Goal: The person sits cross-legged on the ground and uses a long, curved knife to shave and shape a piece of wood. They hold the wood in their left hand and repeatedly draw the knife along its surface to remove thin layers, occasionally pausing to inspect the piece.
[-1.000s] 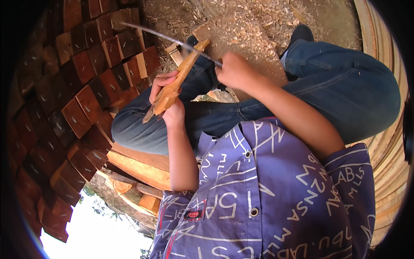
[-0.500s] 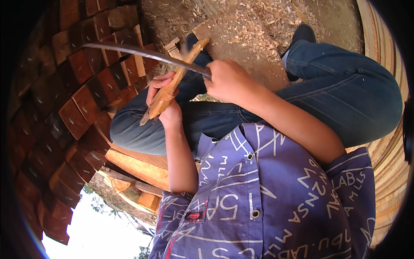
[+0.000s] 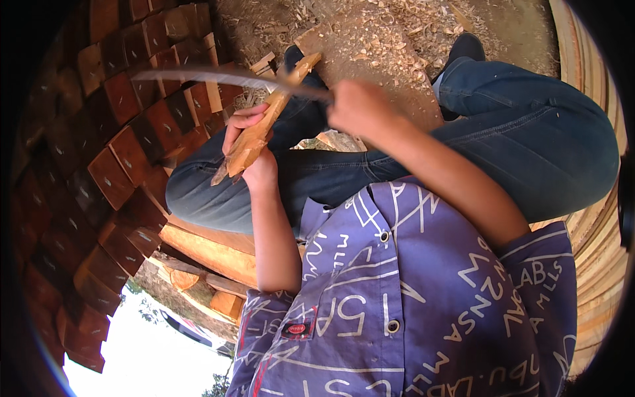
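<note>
Floor (image 3: 522, 33): brown, earthen in look, at the upper part of the view. Includes one flat, reddish-brown section (slab or packed earth, cannot tell). Directly on it: wood shavings (image 3: 383, 46), pale, curled and flaked, loosely strewn, densest toward upper middle; one dark shoe (image 3: 467, 49), to the right of the thickest scatter.

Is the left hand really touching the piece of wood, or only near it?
Touching. The head view shows it: the left hand is curled around the lower half of the piece of wood.
</note>
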The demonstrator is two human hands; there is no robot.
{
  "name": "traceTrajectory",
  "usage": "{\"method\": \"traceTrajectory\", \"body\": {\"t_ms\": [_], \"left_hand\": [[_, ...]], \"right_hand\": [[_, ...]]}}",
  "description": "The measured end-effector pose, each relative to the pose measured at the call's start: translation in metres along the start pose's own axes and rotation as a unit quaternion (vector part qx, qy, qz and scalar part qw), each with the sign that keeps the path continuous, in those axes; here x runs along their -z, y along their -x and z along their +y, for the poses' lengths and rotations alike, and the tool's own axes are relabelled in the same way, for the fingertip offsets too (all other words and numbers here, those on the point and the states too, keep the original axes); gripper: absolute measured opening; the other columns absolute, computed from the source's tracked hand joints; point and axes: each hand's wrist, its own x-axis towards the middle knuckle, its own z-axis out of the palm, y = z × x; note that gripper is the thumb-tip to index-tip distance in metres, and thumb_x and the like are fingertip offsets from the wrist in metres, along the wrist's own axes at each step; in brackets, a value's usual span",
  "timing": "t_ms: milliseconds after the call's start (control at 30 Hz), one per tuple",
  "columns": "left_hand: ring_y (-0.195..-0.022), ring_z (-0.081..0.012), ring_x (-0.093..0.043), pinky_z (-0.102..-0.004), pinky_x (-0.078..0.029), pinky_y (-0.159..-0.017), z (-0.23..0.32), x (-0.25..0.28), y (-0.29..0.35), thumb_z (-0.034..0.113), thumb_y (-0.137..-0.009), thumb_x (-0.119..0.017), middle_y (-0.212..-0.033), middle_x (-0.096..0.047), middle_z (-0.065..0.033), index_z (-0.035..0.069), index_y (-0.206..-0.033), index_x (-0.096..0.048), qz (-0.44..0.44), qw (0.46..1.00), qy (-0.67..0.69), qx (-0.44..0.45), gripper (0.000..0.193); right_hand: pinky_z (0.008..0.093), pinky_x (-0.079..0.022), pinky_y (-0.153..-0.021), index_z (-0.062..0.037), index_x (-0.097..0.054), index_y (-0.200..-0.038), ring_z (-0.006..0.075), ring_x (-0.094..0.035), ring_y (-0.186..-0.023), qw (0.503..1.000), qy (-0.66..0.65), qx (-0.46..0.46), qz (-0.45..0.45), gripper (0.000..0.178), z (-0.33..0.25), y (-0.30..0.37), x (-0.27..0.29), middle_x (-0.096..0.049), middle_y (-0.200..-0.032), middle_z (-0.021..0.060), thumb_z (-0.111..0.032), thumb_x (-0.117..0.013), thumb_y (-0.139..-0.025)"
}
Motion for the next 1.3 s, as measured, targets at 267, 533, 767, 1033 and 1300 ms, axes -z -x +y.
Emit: {"method": "traceTrajectory", "body": {"t_ms": [267, 533, 767, 1033, 1300], "left_hand": [[-0.097, -0.0166, -0.06, -0.0224, -0.047, -0.082, 0.001, -0.003, -0.008, -0.009, -0.079, -0.051, -0.103, -0.064, -0.0102, 0.003, -0.087, -0.058, 0.003, 1.0, 0.008, -0.005, 0.017], [-0.094, -0.0166, -0.062, -0.0225, -0.049, -0.075, 0.001, -0.005, -0.004, 0.009, -0.085, -0.058, -0.103, -0.065, -0.0103, 0.005, -0.088, -0.059, -0.014, 0.999, -0.022, -0.031, 0.005], [-0.1, -0.0193, -0.061, -0.0261, -0.048, -0.085, -0.001, 0.001, -0.007, -0.01, -0.078, -0.05, -0.105, -0.064, -0.0121, 0.003, -0.091, -0.059, -0.018, 0.999, -0.03, -0.037, 0.02], [-0.1, -0.018, -0.06, -0.0261, -0.046, -0.088, -0.01, 0.009, -0.006, -0.015, -0.074, -0.051, -0.106, -0.065, -0.0115, 0.002, -0.089, -0.058, 0.013, 1.0, 0.003, 0.009, 0.024], [-0.096, -0.0155, -0.06, -0.0242, -0.047, -0.081, -0.007, 0.004, -0.006, -0.011, -0.08, -0.052, -0.104, -0.064, -0.0099, 0.004, -0.089, -0.058, -0.008, 1.0, -0.003, -0.011, 0.018]], "right_hand": [[0.0517, -0.051, -0.07, 0.0049, -0.067, -0.076, 0.0466, -0.063, -0.077, 0.992, -0.017, 0.094, 0.086, 0.027, -0.007, 0.006, -0.01, -0.062, -0.075, 0.0296, -0.022, -0.064, -0.078], [0.0474, -0.054, -0.075, 0.0033, -0.069, -0.085, 0.0425, -0.066, -0.081, 0.998, 0.028, -0.033, 0.049, 0.022, 0.02, -0.021, 0.0, -0.067, -0.082, 0.0266, -0.015, -0.062, -0.075], [0.05, -0.051, -0.071, 0.0034, -0.067, -0.076, 0.0439, -0.064, -0.073, 0.997, 0.002, 0.045, 0.065, 0.022, 0.016, -0.013, -0.015, -0.063, -0.074, 0.0281, -0.018, -0.062, -0.077], [0.0493, -0.051, -0.072, 0.0047, -0.068, -0.081, 0.044, -0.065, -0.077, 0.997, -0.006, 0.05, 0.064, 0.028, 0.002, -0.004, -0.013, -0.063, -0.075, 0.0288, -0.023, -0.066, -0.081], [0.0474, -0.054, -0.076, 0.0022, -0.07, -0.084, 0.0413, -0.067, -0.081, 0.997, 0.061, -0.021, 0.038, 0.023, 0.024, -0.022, -0.002, -0.067, -0.084, 0.026, -0.018, -0.063, -0.075]]}}
